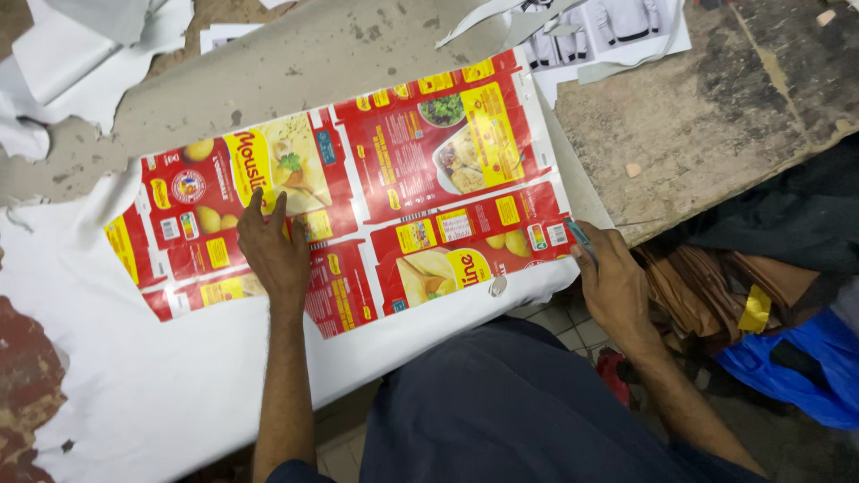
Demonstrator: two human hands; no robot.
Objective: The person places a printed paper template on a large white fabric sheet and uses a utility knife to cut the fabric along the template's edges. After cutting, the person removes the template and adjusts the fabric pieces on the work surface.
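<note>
Head view, near: dark blue trousers at the bottom.
Right hand: fingers curled tight on a thin blue-grey tool, at the sheet's right end.
Left hand: flat, fingers a little apart, pressing the sheet's left half.
Sheet: red and yellow flattened cardboard food box, long side running left to right, right end higher.
Under it: white soft sheet.
Far: grey worn table.
</note>
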